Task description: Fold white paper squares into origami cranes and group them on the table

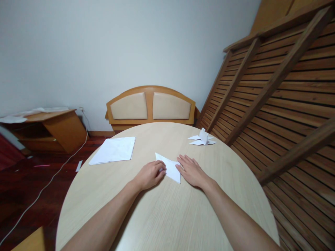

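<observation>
A small sheet of white folded paper point(171, 169) lies on the round table point(162, 216) in front of me, its outline slanted with pointed corners. My left hand point(151, 174) is at the paper's left side, fingers curled and thumb close to them, closed on that edge. On the right side, my right hand point(192, 170) rests flat with its fingers stretched out, the fingertips and thumb touching the paper's edge. The left fingertips are partly hidden, and so is the bit of paper under them.
A stack of white paper sheets point(113, 150) lies at the table's left. Folded paper figures point(202, 138) stand near the right edge. Beyond are a padded headboard point(149, 104), a leaning slatted wooden frame point(277, 87), a desk point(59, 130) and a cable point(59, 169) on the floor.
</observation>
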`<control>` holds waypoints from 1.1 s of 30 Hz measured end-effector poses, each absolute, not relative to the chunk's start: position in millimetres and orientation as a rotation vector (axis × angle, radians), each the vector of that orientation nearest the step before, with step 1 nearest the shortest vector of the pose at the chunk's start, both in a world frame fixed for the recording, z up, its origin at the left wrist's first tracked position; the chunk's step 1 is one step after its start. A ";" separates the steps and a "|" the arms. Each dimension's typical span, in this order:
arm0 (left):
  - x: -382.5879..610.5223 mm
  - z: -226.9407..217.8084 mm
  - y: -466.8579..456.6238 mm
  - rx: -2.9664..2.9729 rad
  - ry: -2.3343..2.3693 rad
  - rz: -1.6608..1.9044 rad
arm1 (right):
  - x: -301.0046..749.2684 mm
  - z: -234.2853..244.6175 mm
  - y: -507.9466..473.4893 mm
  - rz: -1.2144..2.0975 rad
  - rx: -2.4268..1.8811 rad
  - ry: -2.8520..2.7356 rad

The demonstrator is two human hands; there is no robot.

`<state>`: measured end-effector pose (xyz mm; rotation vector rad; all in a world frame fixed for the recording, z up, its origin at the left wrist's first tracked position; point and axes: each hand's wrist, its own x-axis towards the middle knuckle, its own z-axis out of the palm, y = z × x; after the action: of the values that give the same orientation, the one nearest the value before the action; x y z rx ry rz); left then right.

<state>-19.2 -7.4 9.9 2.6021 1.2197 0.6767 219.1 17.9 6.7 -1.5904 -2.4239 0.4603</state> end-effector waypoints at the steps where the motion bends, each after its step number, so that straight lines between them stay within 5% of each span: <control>1: -18.5 10.2 -7.9 2.610 1.224 0.668 | 219.0 6.2 17.9 0.461 -1.568 -2.426; 11: -15.3 10.1 -8.9 2.665 1.312 0.633 | 215.7 8.8 18.5 0.403 -1.335 -2.337; 33: -13.2 3.6 -9.6 2.648 1.248 0.675 | 199.8 -0.7 20.7 0.501 -1.660 -2.102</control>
<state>-13.2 -9.6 3.6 2.6479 1.2479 0.6746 199.8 20.7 -0.7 -1.6604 -2.1017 0.5013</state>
